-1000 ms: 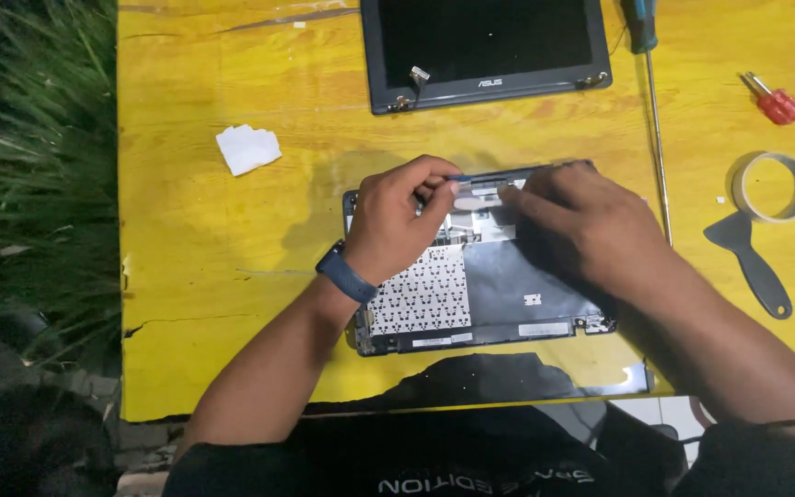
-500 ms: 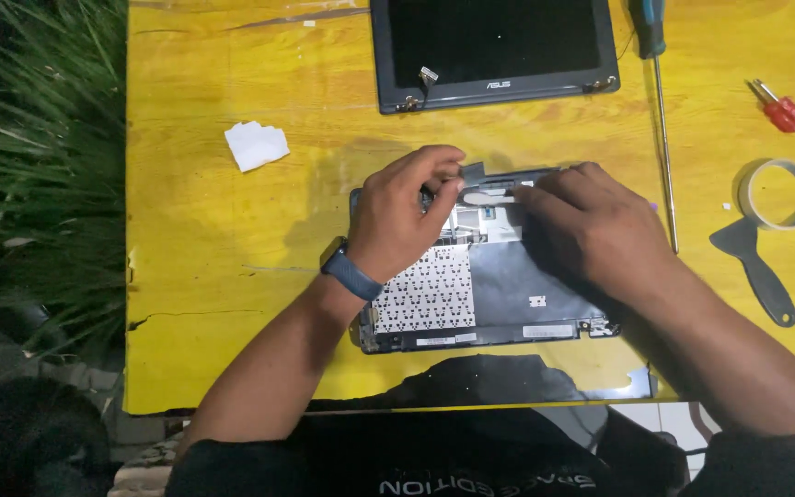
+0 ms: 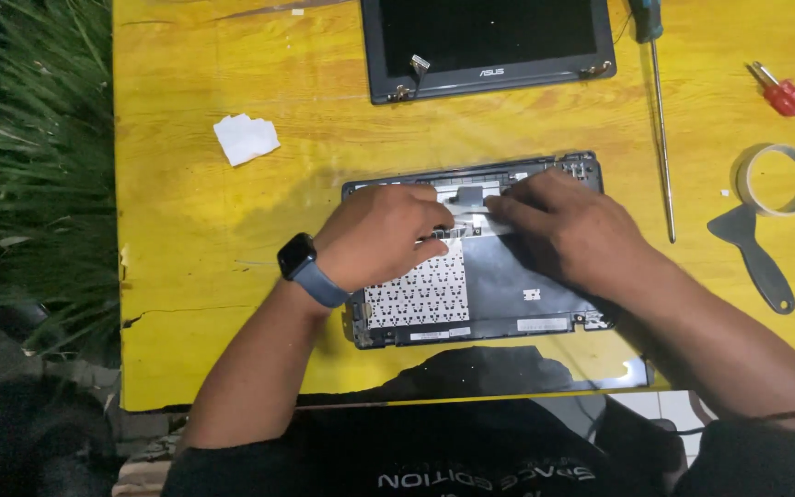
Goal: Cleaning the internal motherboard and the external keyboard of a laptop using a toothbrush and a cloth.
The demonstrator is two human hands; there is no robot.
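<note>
Green plants (image 3: 29, 166) border the yellow table (image 3: 195, 276) on its left edge. A white paper scrap (image 3: 246, 138) lies on the table, well apart from the work. The left hand (image 3: 379, 235), with a watch (image 3: 298, 258) on its wrist, rests on the upper left of the laptop base (image 3: 508, 285), fingers curled down onto a pale strip (image 3: 471, 213) near the base's back edge; whether they pinch it cannot be told. The base lies at table centre, its perforated keyboard plate (image 3: 420, 293) exposed below the left hand. The right hand (image 3: 568, 230) lies flat and loosely open on the base's upper right, fingertips touching the same strip, nothing gripped. A detached screen panel (image 3: 489, 41) lies beyond the base. Right of the base lie a long screwdriver (image 3: 660, 138), a small red screwdriver (image 3: 784, 92), a tape roll (image 3: 777, 179) and a dark scraper (image 3: 756, 253) touching the roll.
</note>
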